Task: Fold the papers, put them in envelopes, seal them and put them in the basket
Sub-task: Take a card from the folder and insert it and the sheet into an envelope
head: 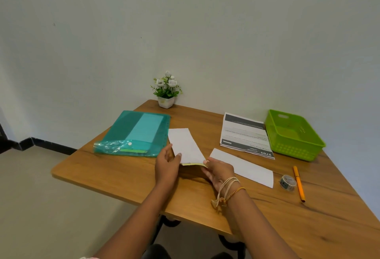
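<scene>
A teal folder (pixel 133 133) lay to my left on the table (pixel 123 176), a small flower pot (pixel 166 94) stood at the far edge, and printed papers (pixel 244 135) sat just beside the green basket (pixel 294 135) on my right; a second white envelope (pixel 242 167) lay flat near a tape roll (pixel 287 182) and an orange pen (pixel 299 183). My left hand (pixel 166 166) and right hand (pixel 218 171) pinched the near end of a white envelope (pixel 185 145) from either side, fingers closed on it, its far end raised over the table.
</scene>
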`<state>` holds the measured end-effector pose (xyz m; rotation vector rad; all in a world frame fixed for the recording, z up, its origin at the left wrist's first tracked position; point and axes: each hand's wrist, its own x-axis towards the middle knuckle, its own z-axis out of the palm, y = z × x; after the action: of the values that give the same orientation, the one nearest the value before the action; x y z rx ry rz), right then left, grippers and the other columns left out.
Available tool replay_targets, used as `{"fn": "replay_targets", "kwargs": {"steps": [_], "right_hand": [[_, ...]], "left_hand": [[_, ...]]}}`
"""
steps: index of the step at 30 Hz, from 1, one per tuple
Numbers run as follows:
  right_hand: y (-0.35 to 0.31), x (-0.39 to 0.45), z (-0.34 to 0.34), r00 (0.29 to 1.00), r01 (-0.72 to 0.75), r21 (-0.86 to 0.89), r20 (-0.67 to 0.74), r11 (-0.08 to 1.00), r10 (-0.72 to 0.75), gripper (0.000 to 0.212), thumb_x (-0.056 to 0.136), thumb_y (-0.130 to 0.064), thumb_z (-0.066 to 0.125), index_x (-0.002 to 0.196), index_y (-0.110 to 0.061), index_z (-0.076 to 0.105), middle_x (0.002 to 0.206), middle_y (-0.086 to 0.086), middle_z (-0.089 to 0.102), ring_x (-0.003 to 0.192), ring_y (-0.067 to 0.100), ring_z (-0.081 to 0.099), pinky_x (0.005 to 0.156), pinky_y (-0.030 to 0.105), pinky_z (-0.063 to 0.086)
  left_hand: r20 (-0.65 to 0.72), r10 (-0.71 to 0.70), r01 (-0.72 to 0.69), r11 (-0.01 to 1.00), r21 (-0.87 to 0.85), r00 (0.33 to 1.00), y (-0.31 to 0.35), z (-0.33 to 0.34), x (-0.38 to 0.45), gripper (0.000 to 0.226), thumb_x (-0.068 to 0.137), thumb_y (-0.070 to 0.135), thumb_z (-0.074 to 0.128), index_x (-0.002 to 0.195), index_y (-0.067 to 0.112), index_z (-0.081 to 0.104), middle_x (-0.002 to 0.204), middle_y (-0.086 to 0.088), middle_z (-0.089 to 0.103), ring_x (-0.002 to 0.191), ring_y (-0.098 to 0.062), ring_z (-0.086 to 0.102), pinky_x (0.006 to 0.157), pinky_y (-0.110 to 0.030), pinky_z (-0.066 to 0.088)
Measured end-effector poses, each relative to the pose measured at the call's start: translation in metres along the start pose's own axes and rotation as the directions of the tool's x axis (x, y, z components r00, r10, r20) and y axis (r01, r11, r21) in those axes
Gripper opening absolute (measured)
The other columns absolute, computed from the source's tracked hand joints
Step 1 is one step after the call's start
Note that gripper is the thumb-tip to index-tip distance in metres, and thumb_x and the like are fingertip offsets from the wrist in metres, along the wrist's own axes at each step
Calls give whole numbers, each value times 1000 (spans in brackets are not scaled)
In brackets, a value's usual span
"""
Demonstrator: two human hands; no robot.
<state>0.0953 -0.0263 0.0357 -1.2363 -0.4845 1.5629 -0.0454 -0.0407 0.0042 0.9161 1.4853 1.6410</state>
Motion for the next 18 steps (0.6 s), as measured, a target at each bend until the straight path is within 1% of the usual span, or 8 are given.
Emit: {"fn": "replay_targets", "kwargs": {"steps": [2, 5, 7, 9, 11, 13, 15, 18], "right_hand": [[1, -3, 0, 1000, 18, 22, 9, 1000, -19, 26, 81, 16, 61, 106, 7, 63, 108, 20, 60, 107, 36, 60, 89, 41, 55], [8, -9, 3, 997, 56, -56, 54, 997, -53, 22, 82, 13, 63, 103, 6, 65, 109, 22, 64, 103, 34, 63, 80, 36, 58], [13, -13, 4, 992, 74, -141, 110, 987, -58, 22, 82, 11, 64, 103, 7, 65, 110, 23, 64, 99, 34, 65, 73, 32, 60], [17, -15, 3, 984, 123, -326, 160, 937, -74, 22, 82, 2, 69, 104, 2, 66, 109, 18, 66, 94, 29, 67, 70, 29, 60], [21, -13, 2, 963, 268, -615, 203, 742, -180, 28, 80, -16, 75, 106, -8, 68, 105, 8, 66, 83, 18, 67, 69, 25, 59], [23, -11, 3, 894, 406, -829, 272, 385, -356, 37, 74, -39, 78, 104, -21, 68, 106, -1, 58, 84, 11, 59, 74, 24, 55], [23, -12, 8, 815, 467, -877, 376, 116, -441, 43, 69, -54, 75, 105, -31, 67, 108, -5, 50, 97, 12, 52, 85, 28, 51], [19, -15, 14, 719, 591, -806, 546, -36, -431, 42, 68, -56, 75, 103, -33, 70, 114, -9, 56, 108, 10, 48, 95, 33, 43]], "left_hand": [[35, -118, 123, 969, -216, 992, -1, 0, -1, 51, 95, 16, 57, 143, 15, 40, 143, -9, 48, 129, -26, 48, 101, -42, 46], [321, -313, 447, 684, -576, 894, 3, 2, -5, 41, 101, 31, 44, 135, 9, 45, 123, -20, 61, 113, -33, 58, 88, -50, 52], [476, -351, 590, 525, -613, 806, 4, -1, -7, 51, 99, 48, 39, 129, 10, 51, 122, -25, 61, 113, -40, 57, 90, -58, 49], [559, -341, 653, 443, -614, 756, 5, -5, -6, 59, 96, 56, 35, 127, 10, 54, 122, -27, 62, 114, -42, 56, 95, -61, 44], [588, -337, 677, 387, -626, 736, 7, -9, -6, 57, 97, 53, 35, 128, 8, 53, 123, -28, 61, 117, -42, 54, 99, -61, 41], [604, -349, 698, 355, -622, 716, 8, -10, -6, 53, 97, 47, 39, 130, 8, 50, 125, -28, 60, 120, -42, 53, 99, -61, 40], [618, -347, 709, 353, -610, 705, 8, -11, -6, 53, 96, 46, 41, 132, 7, 49, 126, -26, 59, 119, -42, 53, 98, -61, 41], [618, -337, 704, 362, -611, 710, 7, -11, -5, 56, 96, 49, 39, 132, 8, 52, 127, -23, 61, 116, -38, 56, 103, -54, 40]]}}
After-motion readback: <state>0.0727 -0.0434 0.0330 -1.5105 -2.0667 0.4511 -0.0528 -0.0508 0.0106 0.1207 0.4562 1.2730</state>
